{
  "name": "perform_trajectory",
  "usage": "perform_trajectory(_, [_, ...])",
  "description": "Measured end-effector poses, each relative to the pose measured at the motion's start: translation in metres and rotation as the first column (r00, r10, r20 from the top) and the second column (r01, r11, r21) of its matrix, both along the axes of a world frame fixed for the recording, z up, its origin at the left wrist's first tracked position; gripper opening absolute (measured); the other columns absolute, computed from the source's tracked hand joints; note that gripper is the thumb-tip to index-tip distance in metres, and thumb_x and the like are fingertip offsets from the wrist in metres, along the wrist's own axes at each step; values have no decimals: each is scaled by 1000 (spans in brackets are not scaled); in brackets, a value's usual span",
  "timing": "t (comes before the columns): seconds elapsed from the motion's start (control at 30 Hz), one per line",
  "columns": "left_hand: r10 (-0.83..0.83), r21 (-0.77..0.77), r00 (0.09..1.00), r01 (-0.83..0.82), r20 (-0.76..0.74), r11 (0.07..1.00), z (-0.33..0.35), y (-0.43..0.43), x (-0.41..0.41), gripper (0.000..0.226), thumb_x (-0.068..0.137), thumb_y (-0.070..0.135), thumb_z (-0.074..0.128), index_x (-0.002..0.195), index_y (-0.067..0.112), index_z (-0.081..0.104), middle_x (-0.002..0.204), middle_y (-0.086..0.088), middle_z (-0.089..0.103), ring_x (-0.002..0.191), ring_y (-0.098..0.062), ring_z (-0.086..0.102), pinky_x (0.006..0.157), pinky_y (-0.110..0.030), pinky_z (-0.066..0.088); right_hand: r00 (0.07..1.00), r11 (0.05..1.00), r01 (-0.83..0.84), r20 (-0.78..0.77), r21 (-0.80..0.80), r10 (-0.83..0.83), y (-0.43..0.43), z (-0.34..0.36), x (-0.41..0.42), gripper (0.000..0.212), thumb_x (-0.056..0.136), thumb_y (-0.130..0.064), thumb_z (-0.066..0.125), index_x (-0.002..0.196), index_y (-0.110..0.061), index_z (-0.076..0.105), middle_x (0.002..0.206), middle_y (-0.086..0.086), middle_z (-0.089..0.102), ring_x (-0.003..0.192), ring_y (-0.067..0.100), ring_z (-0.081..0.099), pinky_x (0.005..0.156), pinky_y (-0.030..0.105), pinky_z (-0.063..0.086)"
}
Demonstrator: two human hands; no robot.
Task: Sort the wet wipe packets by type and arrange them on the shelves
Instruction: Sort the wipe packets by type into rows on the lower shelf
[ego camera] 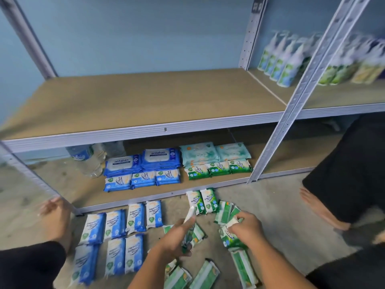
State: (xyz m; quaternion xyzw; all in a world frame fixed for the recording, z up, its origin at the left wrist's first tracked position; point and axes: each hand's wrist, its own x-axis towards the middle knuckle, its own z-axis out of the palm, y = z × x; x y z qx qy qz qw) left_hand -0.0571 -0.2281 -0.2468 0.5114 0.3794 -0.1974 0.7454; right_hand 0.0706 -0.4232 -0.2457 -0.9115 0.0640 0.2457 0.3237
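Room: pale blue wall (pixel 125 38) at the back, rough blotchy grey concrete floor (pixel 260 205) underfoot
Rack: perforated grey metal upright (pixel 295 97), flat chipboard upper shelf (pixel 145 97) and lower shelf (pixel 83 190)
Lower shelf, back: two fat blue antabax packs (pixel 143 161), two pale teal packs (pixel 214 153) beside them, clear water bottles (pixel 91 161) at the left
Lower shelf, front edge: three small blue shelf packets (pixel 141 178) in a row, three green shelf packets (pixel 218 168) to their right
Floor, left: glossy blue floor packets (pixel 114 226) flat in neat rows, just off the shelf's front edge
Floor, right: loose heap of green floor packets (pixel 243 265), kinda messy
Left hand (pixel 173 240): curled round a crinkly held packet (pixel 190 215), white end poking up
Right hand (pixel 245 228): fingers pinching a second green packet (pixel 229 236) at the heap
Right bay: blurry row of bottles (pixel 283 67) on the upper board
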Motion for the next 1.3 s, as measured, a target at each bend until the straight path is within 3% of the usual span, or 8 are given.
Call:
perform_trajectory(0.2, [-27,89,997,21,67,996,2,-9,7,49,87,-10,56,126,12,36,118,-28,48,68,-35,64,69,-49,60,976,954,215,-9,209,-218,-17,3,0,35,77,3,62,104,-19,61,91,6,67,64,17,60,43,19,40])
perform_trajectory(0.5, [36,362,991,-80,128,929,0,-11,12,25,92,3,66,112,12,56,106,-13,65,94,-28,69,77,-43,63,922,827,376,-82,418,-377,-10,-6,6,42,74,1,79,100,-24,58,95,9,72,78,25,70,59,28,50])
perform_trajectory(0.7, [107,455,977,-182,184,872,1,-10,19,19,94,33,70,108,32,57,106,6,63,96,-18,64,85,-37,53,736,473,616,-246,630,-630,-1,-5,18,27,83,-21,82,103,-24,63,86,10,70,71,26,68,61,33,55])
perform_trajectory(0.8, [182,394,967,-240,179,887,-5,-8,28,30,95,38,67,123,33,54,121,0,60,105,-23,66,87,-38,57,742,487,614,-242,621,-626,7,-8,31,13,94,-30,70,103,-22,65,79,6,69,64,24,63,57,32,53])
perform_trajectory(0.9, [318,162,921,-357,226,920,-11,-8,41,34,95,6,66,123,24,59,118,-10,65,95,-30,72,73,-41,62,769,529,613,-289,587,-570,11,-16,42,10,95,-24,68,104,-22,71,80,9,71,66,29,66,58,36,56])
perform_trajectory(1.03, [426,-60,883,-423,195,904,-17,-14,53,51,87,-18,58,118,22,63,116,-13,62,103,-41,68,83,-57,59,813,556,582,-397,594,-427,6,-22,59,36,86,2,68,108,-27,70,93,18,76,77,36,72,69,46,60])
perform_trajectory(1.2, [525,-204,845,-500,96,842,-32,-26,68,34,70,1,79,87,14,53,103,-21,72,80,-27,65,73,-37,48,842,636,539,-329,552,-428,6,-28,86,52,77,14,64,111,-25,66,97,19,73,80,41,73,72,57,61])
perform_trajectory(1.3, [507,-197,858,-486,77,852,-48,-36,84,32,75,-3,75,94,14,56,98,-18,74,66,-24,64,55,-28,40,850,686,522,-235,506,-472,1,-35,105,47,78,12,72,111,-20,61,91,18,72,75,36,73,65,50,62])
